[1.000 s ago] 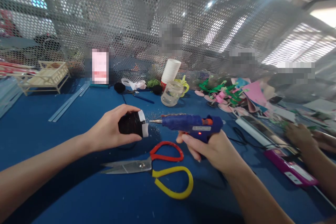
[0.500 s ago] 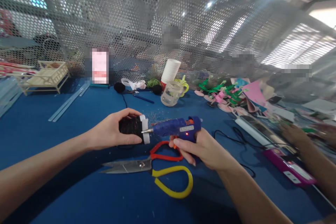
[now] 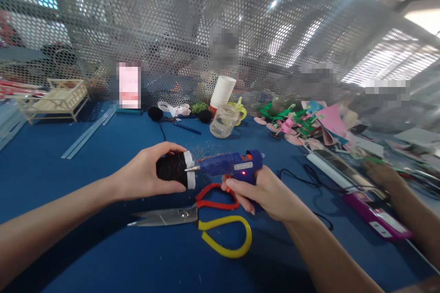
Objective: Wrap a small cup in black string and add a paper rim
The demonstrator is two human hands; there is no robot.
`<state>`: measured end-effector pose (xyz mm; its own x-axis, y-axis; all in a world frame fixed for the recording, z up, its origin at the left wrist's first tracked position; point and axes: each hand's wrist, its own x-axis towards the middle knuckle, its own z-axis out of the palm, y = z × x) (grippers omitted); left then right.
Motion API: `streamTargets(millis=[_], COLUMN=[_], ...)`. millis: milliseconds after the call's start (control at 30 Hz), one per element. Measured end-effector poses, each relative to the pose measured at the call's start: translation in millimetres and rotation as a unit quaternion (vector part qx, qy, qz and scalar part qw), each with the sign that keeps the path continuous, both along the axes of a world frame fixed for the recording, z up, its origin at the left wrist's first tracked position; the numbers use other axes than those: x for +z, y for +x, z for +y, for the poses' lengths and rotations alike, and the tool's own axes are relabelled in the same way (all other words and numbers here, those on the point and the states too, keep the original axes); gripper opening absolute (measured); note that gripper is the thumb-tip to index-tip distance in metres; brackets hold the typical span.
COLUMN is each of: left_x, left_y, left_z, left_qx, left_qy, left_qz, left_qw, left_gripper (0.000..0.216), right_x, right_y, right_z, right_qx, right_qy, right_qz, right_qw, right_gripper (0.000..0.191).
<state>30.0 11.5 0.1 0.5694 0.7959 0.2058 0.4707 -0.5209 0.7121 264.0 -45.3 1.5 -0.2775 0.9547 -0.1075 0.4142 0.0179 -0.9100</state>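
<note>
My left hand [image 3: 151, 169] grips a small cylinder wound with black yarn [image 3: 171, 168], a white band showing at its right end. Wrapped round the handle of a blue hot glue gun [image 3: 225, 165], my right hand [image 3: 261, 192] has its fingers at the orange trigger. The gun's metal nozzle meets the white band, and a red light glows on its side. Below both hands lie large scissors [image 3: 197, 217], blades apart and pointing left, with one red and one yellow handle loop. A black strand runs from a black yarn ball [image 3: 156, 113] toward the cylinder.
Behind stand a clear jar [image 3: 223, 122], stacked paper cups [image 3: 222, 92] and a blurred phone [image 3: 129, 85]. A small bamboo frame [image 3: 53, 98] is at left. Green and pink craft pieces [image 3: 288, 121], a purple power strip [image 3: 374, 219] and a co-worker's arm [image 3: 409, 206] are at right.
The black cylinder has turned slightly in my left hand, so its white band looks smoother. The glue gun has stayed at the band, with only a tiny shift.
</note>
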Motion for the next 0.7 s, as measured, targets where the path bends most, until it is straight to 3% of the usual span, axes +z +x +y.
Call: streamTargets(millis=[233, 400, 567, 700], left_x=[-2.7, -3.6, -4.2, -6.2], left_y=[1.0, 1.1, 1.9, 3.9], left_z=[-0.3, -0.6, -2.0, -4.7], left_qx=[-0.004, -0.015, -0.013, -0.017], left_qy=[0.070, 0.080, 0.061, 0.043], left_qz=[0.026, 0.028, 0.026, 0.043], left_qw=[0.997, 0.996, 0.998, 0.998], left_gripper=[0.050, 0.049, 0.051, 0.052], right_x=[0.8, -0.4, -3.4, -6.7], right_y=[-1.6, -2.1, -2.5, -7.1], right_z=[-0.2, -0.6, 1.6, 4.1], right_qx=[-0.002, -0.006, -0.023, -0.087], right_qy=[0.014, 0.012, 0.005, -0.012], right_qz=[-0.029, -0.016, 0.083, 0.181], right_qw=[0.999, 1.000, 0.996, 0.979], right_gripper=[0.034, 0.032, 0.023, 0.023])
